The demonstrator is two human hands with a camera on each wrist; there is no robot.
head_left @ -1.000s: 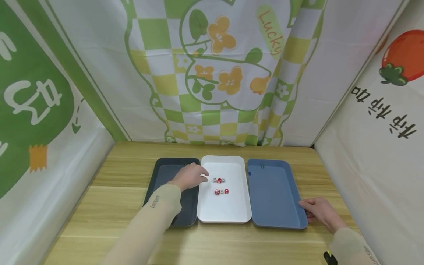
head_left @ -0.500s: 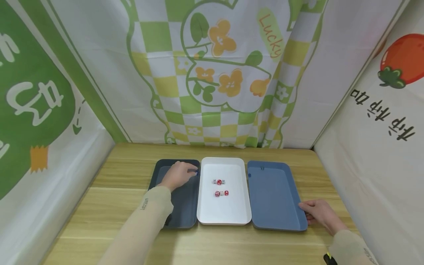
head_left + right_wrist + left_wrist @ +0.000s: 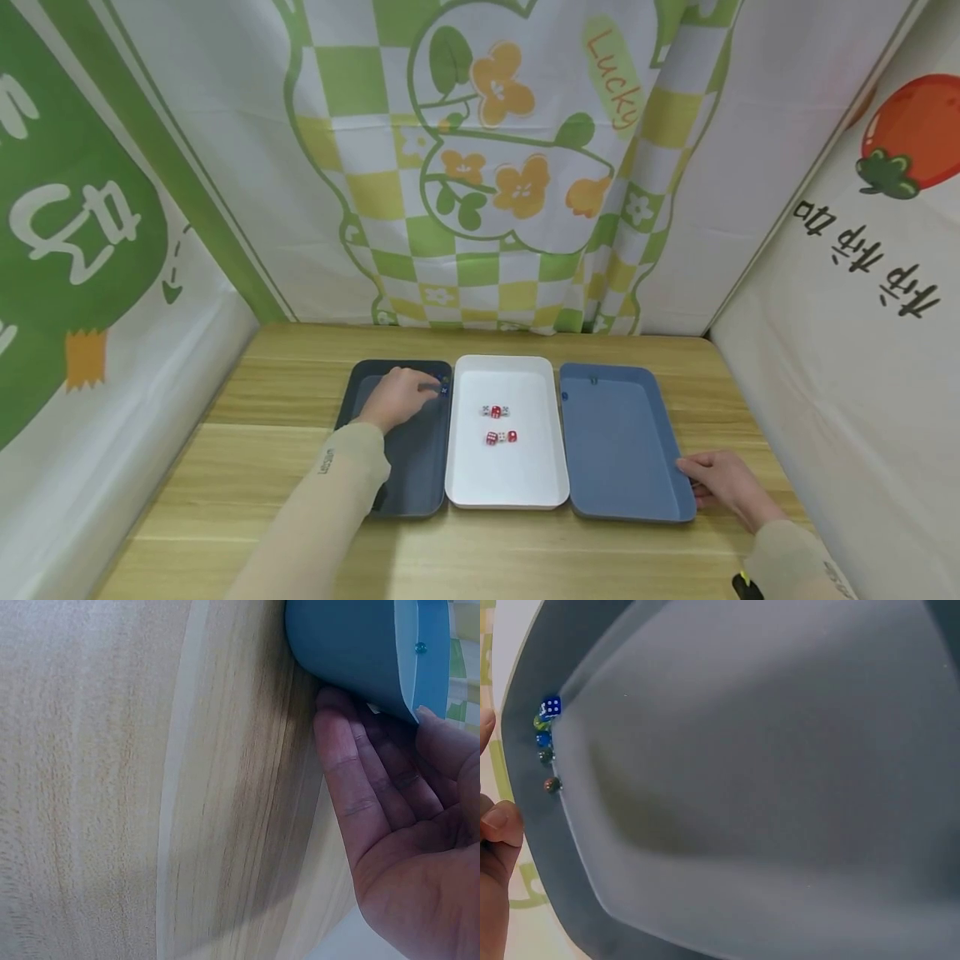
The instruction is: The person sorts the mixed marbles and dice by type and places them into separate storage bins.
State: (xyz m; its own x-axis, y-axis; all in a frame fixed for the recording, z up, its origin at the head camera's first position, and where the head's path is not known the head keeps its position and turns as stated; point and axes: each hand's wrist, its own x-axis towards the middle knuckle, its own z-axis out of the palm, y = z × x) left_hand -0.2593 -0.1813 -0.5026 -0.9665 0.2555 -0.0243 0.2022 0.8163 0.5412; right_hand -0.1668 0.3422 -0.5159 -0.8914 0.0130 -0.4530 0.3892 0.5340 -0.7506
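One die [image 3: 444, 390] lay mid-frame by my loose-fingered left hand [image 3: 393, 400]; my right hand [image 3: 726, 482] pinched the blue tray [image 3: 626, 450] lower right, probably steadying it.

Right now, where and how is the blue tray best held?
By the right rim of the blue tray, near the close corner, from the right. Its left side lies alongside the white tray, leaving the grip little room, while no tray stands on the right. The raised wall should suit a pinch, thumb at the rim, much as the right hand holds it.
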